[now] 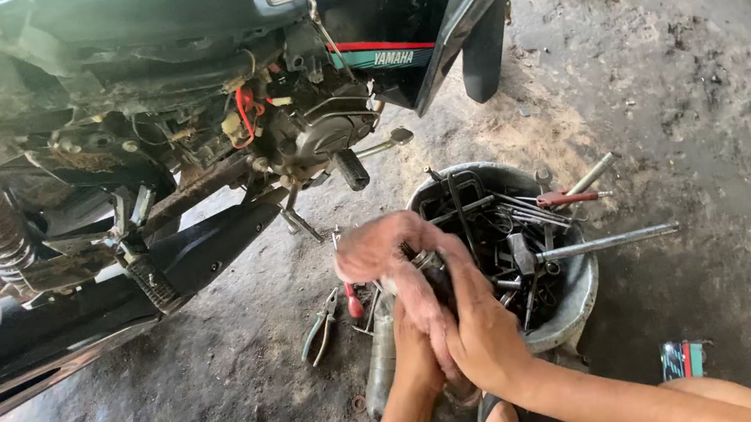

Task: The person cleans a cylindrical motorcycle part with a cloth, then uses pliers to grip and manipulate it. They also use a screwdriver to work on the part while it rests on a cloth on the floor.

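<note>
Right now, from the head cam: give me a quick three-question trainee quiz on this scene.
1. True or false: both hands are on the pink rag.
2. What lies on the floor left of the hands? A) pliers B) hammer C) funnel
3. Fill in: the metal basin is full of ____.

Key
1. True: left hand and right hand wrap the rag around a dark metal part.
2. A, green-handled pliers.
3. Hand tools.

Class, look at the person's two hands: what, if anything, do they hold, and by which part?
Both hands, left hand and right hand, clasp a pink rag wrapped around a small dark metal part. They grip the rag's hanging middle; the hold on the part itself is hidden.
</note>
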